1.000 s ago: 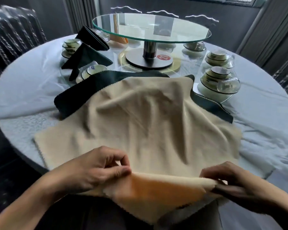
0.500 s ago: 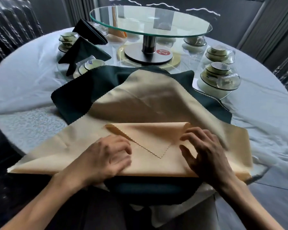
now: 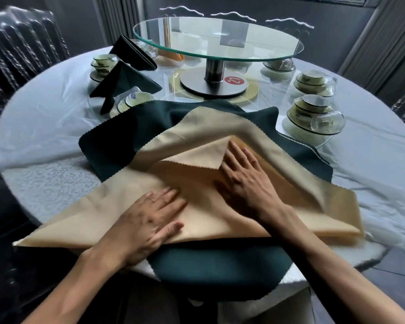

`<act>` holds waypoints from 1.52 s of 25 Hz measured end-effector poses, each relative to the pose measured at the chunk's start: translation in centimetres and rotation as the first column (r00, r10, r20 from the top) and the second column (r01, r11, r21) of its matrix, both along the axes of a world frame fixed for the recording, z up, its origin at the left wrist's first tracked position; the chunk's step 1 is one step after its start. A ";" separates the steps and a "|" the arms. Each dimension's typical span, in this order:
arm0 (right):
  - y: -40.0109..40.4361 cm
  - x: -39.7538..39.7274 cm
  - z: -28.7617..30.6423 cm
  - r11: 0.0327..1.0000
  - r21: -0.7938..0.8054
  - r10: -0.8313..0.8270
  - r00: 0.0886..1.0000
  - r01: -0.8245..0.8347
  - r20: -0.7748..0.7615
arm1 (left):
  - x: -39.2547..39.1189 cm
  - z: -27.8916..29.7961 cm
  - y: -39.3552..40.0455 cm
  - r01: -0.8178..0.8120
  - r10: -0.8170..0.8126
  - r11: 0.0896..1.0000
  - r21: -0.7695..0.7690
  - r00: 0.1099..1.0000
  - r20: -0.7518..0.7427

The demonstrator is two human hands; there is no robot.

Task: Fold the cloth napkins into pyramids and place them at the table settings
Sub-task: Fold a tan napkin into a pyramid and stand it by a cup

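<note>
The tan napkin (image 3: 131, 197) now lies folded on the green cloth (image 3: 215, 265), its corner pushed further up, and the left hand (image 3: 147, 220) and right hand (image 3: 246, 181), fingers spread, press it flat for more folds

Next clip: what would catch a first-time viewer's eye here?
First, the large beige napkin spread across the near edge of the table, with the left hand and right hand pressed flat on it. It lies on a dark green cloth. Beyond it, a glass turntable stands at the table's centre, with two folded dark napkins by the cups at far left.
</note>
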State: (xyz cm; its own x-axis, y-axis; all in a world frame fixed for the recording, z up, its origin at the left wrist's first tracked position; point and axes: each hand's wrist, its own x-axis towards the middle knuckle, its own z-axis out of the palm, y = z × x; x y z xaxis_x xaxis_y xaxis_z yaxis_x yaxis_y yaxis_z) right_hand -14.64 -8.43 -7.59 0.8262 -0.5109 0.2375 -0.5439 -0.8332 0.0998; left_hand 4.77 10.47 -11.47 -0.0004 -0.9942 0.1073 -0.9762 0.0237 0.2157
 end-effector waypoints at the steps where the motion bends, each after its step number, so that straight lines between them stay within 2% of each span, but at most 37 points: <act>1: -0.9 0.9 0.8 1.000 -0.007 0.002 1.000 -0.002 -0.003 | 0.0 0.4 -0.2 -0.023 0.023 1.000 0.000 0.999 0.025; 3: -2.4 2.3 1.8 1.000 -0.013 0.007 1.000 -0.007 -0.005 | -1.0 1.2 -0.1 -0.023 0.025 0.999 -0.021 0.995 0.095; 5: -2.9 3.0 1.9 1.000 -0.011 0.008 1.000 -0.007 0.030 | -2.6 1.2 0.3 0.056 -0.052 0.997 -0.044 0.993 0.107; 8: -1.4 0.9 1.8 0.999 0.034 -0.022 0.978 0.016 0.209 | -4.1 0.4 0.4 0.086 -0.077 0.991 -0.105 0.993 0.087; 11: -0.1 -5.2 1.5 0.974 0.169 -0.209 0.875 0.149 0.437 | -4.2 -0.3 0.1 0.043 -0.028 0.985 -0.166 0.995 0.093; 13: -0.6 -11.2 1.4 0.925 0.257 -0.375 0.771 0.279 0.515 | -4.0 -0.5 -0.2 0.001 0.004 0.984 -0.178 1.000 0.026; 14: -0.9 -14.3 1.5 0.898 0.314 -0.435 0.735 0.309 0.520 | -3.8 -0.5 -0.3 -0.033 0.026 0.982 -0.188 0.999 -0.037; 15: -0.9 -17.1 1.5 0.883 0.363 -0.455 0.736 0.299 0.501 | -3.6 -0.4 -0.4 -0.066 0.047 0.979 -0.192 0.994 -0.100; 16: -0.7 -19.4 1.5 0.889 0.378 -0.422 0.782 0.259 0.458 | -3.3 -0.4 -0.4 -0.086 0.059 0.979 -0.187 0.988 -0.145; 18: 0.0 -21.9 0.6 0.938 0.287 -0.280 0.912 0.194 0.301 | -2.7 -0.3 -0.5 -0.072 0.052 0.985 -0.157 0.991 -0.126; 20: 0.1 -22.2 -0.9 0.969 0.127 -0.231 0.957 0.211 0.175 | -2.7 -0.4 -0.5 -0.025 0.024 0.992 -0.121 1.000 -0.009; 23: -1.0 -21.3 -1.9 0.912 0.005 -0.397 0.880 0.410 0.261 | -2.6 -0.5 -0.5 -0.004 0.007 0.993 -0.119 1.000 0.023; 26: -1.8 -20.9 -2.0 0.855 0.092 -0.489 0.735 0.511 0.470 | -1.7 -0.4 -0.1 -0.052 0.038 0.993 -0.108 0.991 -0.128; 28: -1.7 -20.4 -2.0 0.915 0.067 -0.375 0.776 0.398 0.508 | -1.5 -0.5 0.0 -0.054 0.040 0.993 -0.103 0.991 -0.129; 29: -1.7 -20.0 -1.8 0.950 0.072 -0.297 0.802 0.305 0.519 | -1.6 -0.7 -0.2 -0.043 0.035 0.994 -0.101 0.996 -0.080; 30: -1.7 -19.7 -1.6 0.963 0.135 -0.269 0.790 0.234 0.552 | -1.8 -0.8 -0.3 -0.035 0.032 0.995 -0.094 0.999 -0.032; 33: -2.4 -19.7 -0.5 0.901 0.383 -0.422 0.621 0.205 0.660 | -1.9 -0.8 -0.4 -0.023 0.025 0.997 -0.076 0.999 0.024; 35: -2.9 -21.2 0.1 0.857 0.413 -0.512 0.597 0.308 0.617 | -1.9 -0.6 -0.2 0.024 -0.021 0.998 -0.066 0.999 0.046; 37: -3.2 -23.1 0.9 0.808 0.368 -0.589 0.654 0.460 0.475 | -2.8 -0.3 0.1 0.107 -0.098 0.990 -0.090 0.990 0.101; 38: -3.0 -23.8 1.2 0.786 0.298 -0.619 0.689 0.542 0.377 | -3.5 -0.5 0.2 0.140 -0.127 0.986 -0.090 0.983 0.132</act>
State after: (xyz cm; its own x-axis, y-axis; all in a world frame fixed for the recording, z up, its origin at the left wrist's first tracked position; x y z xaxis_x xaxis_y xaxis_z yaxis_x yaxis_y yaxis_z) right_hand -38.42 -11.45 -6.39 0.1785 -0.9128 0.3674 -0.8749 -0.3181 -0.3653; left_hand 1.31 10.72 -11.94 -0.1520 -0.9689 0.1951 -0.9820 0.1705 0.0816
